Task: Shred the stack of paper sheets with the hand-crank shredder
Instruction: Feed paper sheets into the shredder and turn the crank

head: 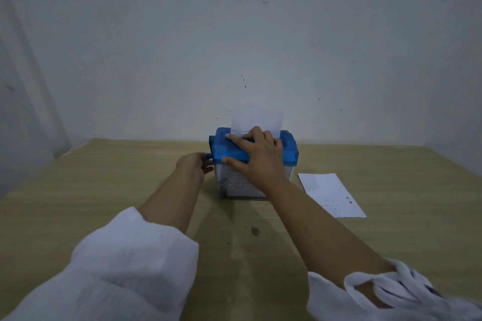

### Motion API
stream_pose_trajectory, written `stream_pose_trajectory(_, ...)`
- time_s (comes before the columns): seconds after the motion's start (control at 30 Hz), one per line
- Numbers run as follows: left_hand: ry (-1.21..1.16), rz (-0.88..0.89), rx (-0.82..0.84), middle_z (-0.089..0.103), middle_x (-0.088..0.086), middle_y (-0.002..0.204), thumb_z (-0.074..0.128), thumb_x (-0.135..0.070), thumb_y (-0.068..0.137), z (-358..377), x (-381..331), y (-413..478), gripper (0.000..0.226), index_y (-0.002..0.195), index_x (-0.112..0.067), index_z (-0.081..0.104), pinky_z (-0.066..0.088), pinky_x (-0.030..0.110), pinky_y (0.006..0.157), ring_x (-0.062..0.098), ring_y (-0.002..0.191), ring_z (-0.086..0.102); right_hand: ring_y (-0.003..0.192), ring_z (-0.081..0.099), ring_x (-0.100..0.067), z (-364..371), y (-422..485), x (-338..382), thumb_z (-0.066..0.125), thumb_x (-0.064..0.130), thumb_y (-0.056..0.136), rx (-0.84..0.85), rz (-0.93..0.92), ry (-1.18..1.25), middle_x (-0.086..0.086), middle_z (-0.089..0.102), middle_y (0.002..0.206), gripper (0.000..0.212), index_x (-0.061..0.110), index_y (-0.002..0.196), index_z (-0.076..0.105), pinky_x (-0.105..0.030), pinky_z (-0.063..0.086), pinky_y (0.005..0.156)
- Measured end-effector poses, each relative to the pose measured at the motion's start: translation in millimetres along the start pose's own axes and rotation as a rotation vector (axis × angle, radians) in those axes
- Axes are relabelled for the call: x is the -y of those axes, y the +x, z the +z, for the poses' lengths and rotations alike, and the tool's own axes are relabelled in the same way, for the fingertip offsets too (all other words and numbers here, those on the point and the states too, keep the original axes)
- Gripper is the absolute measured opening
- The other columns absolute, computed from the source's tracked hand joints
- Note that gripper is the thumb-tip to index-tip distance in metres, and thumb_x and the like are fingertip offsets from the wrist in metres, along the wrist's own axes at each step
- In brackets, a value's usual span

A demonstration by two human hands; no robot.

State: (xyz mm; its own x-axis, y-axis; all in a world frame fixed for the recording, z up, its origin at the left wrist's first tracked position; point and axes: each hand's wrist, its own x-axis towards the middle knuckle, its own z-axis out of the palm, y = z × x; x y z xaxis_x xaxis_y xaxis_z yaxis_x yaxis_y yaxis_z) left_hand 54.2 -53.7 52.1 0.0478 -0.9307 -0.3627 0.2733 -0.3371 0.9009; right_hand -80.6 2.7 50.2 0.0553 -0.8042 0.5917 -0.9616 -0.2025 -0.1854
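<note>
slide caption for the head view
Right hand braces the blue shredder, left hand grips its crank, sheet in the slot.

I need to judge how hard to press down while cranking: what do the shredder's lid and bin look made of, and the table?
Lid: opaque blue moulded plastic, judging by its even colour and rounded edges. Bin: probably clear plastic; paper shows through its wall. Table: pale wood grain with a matte finish; I cannot tell whether it is solid wood or laminate.
</note>
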Motion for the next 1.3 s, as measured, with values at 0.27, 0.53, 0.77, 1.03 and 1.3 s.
stream_pose_trajectory(0.27, 0.269, -0.070, 0.158, 0.041, 0.008, 0.073, 0.050, -0.040, 0.095, 26, -40, -20, 0.041, 0.076, -0.004, 0.044, 0.023, 0.021, 0.018, 0.024, 0.061, 0.041, 0.098, 0.048, -0.022, 7, 2, -2, 0.049, 0.061, 0.077, -0.095, -0.012, 0.006, -0.002, 0.052, 0.106, 0.058, 0.033, 0.127, 0.057, -0.031, 0.021, 0.080)
stream_pose_trajectory(0.53, 0.067, 0.094, 0.082, 0.060, 0.010, 0.091, 0.066, -0.018, 0.087, 26, -35, 7, 0.018, 0.093, -0.002, 0.059, 0.048, 0.032, 0.050, 0.020, 0.068, 0.055, 0.104, 0.041, -0.018, 1, 2, -2, 0.055, 0.060, 0.083, -0.018, -0.008, 0.024, 0.001, 0.047, 0.113, 0.055, 0.037, 0.133, 0.049, -0.027, 0.017, 0.083)
stream_pose_trajectory(0.77, -0.093, 0.318, 0.024, 0.064, 0.002, 0.107, 0.059, 0.009, 0.085, 33, -29, 5, 0.037, 0.120, -0.002, 0.059, 0.053, 0.028, 0.074, 0.015, 0.095, 0.057, 0.107, 0.038, -0.015, -4, 3, -1, 0.057, 0.058, 0.082, 0.027, 0.022, 0.078, 0.004, 0.045, 0.114, 0.053, 0.041, 0.132, 0.049, -0.025, 0.016, 0.084)
stream_pose_trajectory(1.03, -0.186, 0.446, -0.037, 0.061, -0.005, 0.084, 0.072, -0.043, 0.078, 36, -29, -15, 0.035, 0.085, -0.012, 0.058, 0.049, 0.023, 0.074, 0.009, 0.081, 0.058, 0.107, 0.037, -0.015, -4, 4, -1, 0.057, 0.056, 0.082, 0.031, 0.021, 0.091, 0.005, 0.044, 0.113, 0.052, 0.042, 0.132, 0.049, -0.025, 0.016, 0.083)
stream_pose_trajectory(1.3, -0.309, 0.570, 0.001, 0.070, -0.005, 0.092, 0.053, -0.026, 0.095, 19, -12, -23, 0.021, 0.078, -0.017, 0.059, 0.042, 0.005, 0.067, -0.004, 0.087, 0.061, 0.109, 0.035, -0.013, -6, 4, 0, 0.056, 0.059, 0.082, 0.065, 0.046, 0.106, 0.006, 0.043, 0.114, 0.054, 0.042, 0.132, 0.048, -0.025, 0.017, 0.088)
